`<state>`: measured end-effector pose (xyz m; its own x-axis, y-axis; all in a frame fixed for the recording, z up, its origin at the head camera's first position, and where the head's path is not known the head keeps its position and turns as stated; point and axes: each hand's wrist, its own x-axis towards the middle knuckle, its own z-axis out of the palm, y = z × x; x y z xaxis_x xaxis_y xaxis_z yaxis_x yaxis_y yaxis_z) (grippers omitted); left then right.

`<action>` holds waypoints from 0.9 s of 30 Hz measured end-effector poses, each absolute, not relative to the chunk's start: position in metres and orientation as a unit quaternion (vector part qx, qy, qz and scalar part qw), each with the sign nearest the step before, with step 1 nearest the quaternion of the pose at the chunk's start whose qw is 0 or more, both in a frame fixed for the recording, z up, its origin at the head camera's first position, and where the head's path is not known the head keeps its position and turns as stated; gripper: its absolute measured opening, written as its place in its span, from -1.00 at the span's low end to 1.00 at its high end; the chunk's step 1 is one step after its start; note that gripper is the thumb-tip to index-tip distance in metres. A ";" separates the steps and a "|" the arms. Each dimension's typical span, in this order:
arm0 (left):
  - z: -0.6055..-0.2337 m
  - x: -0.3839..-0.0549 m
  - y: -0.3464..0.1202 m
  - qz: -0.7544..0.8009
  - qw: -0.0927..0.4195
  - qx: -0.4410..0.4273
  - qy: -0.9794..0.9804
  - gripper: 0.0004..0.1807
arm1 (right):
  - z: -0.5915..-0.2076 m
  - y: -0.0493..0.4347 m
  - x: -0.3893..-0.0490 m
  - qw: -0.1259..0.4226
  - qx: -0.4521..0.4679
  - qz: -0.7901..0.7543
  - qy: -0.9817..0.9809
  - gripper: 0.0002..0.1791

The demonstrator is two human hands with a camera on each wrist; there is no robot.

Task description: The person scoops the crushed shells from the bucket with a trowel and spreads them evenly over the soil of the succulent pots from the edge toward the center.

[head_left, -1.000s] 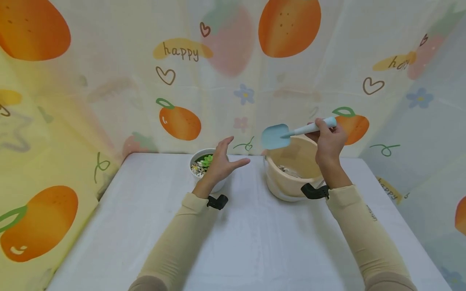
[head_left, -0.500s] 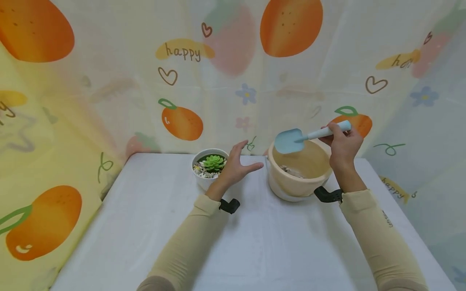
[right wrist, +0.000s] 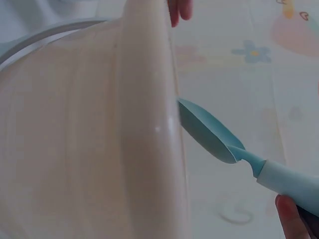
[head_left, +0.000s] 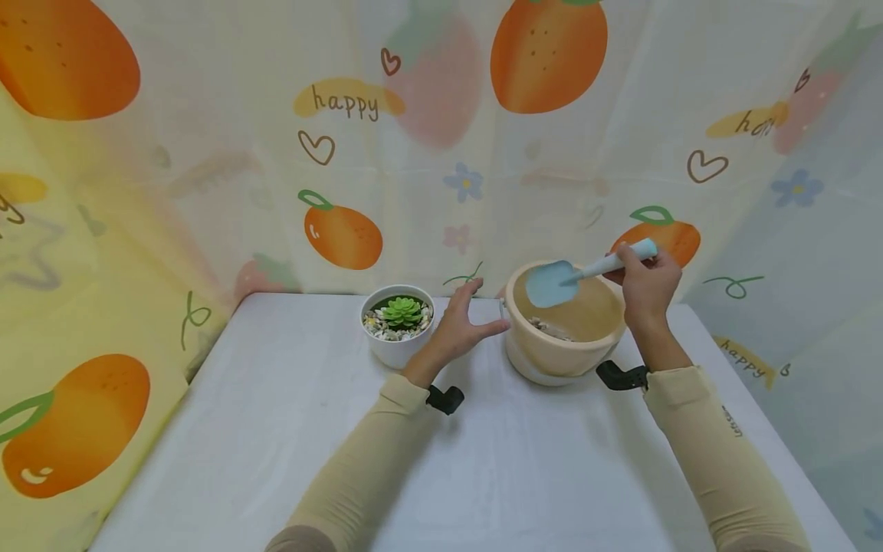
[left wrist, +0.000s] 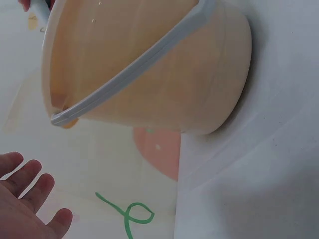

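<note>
In the head view my right hand (head_left: 651, 287) grips the pale handle of a light blue toy shovel (head_left: 552, 284). The shovel's blade hangs over the mouth of a cream bucket (head_left: 562, 356), tipped slightly down to the left. Some small pale pebbles (head_left: 548, 328) lie at the bottom of the bucket. My left hand (head_left: 458, 326) is spread, thumb apart from the fingers, with the thumb tip right at the bucket's left rim. In the left wrist view the bucket's grey handle (left wrist: 134, 72) hangs down across its side. The right wrist view shows the shovel's blade (right wrist: 209, 129) beside the bucket's rim.
A white pot (head_left: 395, 351) with a green succulent (head_left: 402, 313) and coloured pebbles stands left of my left hand. White cloth covers the table (head_left: 497, 468). A fruit-printed curtain (head_left: 414, 169) rises right behind the table's back edge.
My left hand has moved right, away from the pot and up to the bucket, uncovering the succulent. My right hand has shifted right and lower, bringing the shovel's blade over the bucket.
</note>
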<state>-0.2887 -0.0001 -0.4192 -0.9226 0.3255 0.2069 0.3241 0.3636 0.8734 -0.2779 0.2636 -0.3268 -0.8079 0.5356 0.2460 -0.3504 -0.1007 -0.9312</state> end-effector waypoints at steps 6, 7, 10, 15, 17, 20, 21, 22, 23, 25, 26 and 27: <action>-0.423 -0.287 0.009 0.531 0.010 0.205 0.822 0.03 | -0.332 0.267 -0.280 0.279 -0.086 0.716 -0.634 -0.91; -0.423 -0.287 0.010 0.531 0.012 0.206 0.822 0.03 | -0.333 0.267 -0.280 0.273 -0.088 0.710 -0.643 -0.91; -0.425 -0.285 0.014 0.529 0.015 0.208 0.823 0.01 | -0.336 0.268 -0.280 0.250 -0.094 0.690 -0.673 -0.91; -0.429 -0.284 0.023 0.534 0.012 0.218 0.817 -0.03 | -0.343 0.269 -0.282 0.226 -0.079 0.619 -0.748 -0.91; -0.430 -0.284 0.027 0.539 0.011 0.224 0.812 -0.04 | -0.345 0.269 -0.283 0.224 -0.062 0.585 -0.777 -0.87; -0.432 -0.285 0.030 0.544 0.010 0.230 0.807 -0.02 | -0.349 0.269 -0.285 0.218 -0.041 0.531 -0.818 -0.76; -0.433 -0.285 0.031 0.545 0.009 0.232 0.805 -0.02 | -0.350 0.269 -0.285 0.216 -0.037 0.514 -0.830 -0.74; -0.433 -0.285 0.032 0.546 0.009 0.231 0.805 -0.01 | -0.351 0.269 -0.286 0.215 -0.033 0.496 -0.840 -0.73; -0.434 -0.286 0.033 0.547 0.010 0.231 0.805 -0.01 | -0.352 0.269 -0.286 0.216 -0.029 0.475 -0.853 -0.72; -0.434 -0.286 0.034 0.546 0.013 0.226 0.806 0.01 | -0.353 0.269 -0.287 0.219 -0.017 0.429 -0.876 -0.73; -0.435 -0.286 0.034 0.546 0.015 0.225 0.807 0.01 | -0.355 0.269 -0.287 0.220 -0.009 0.404 -0.888 -0.73; -0.435 -0.286 0.034 0.546 0.017 0.222 0.808 0.02 | -0.356 0.269 -0.288 0.219 0.000 0.378 -0.899 -0.73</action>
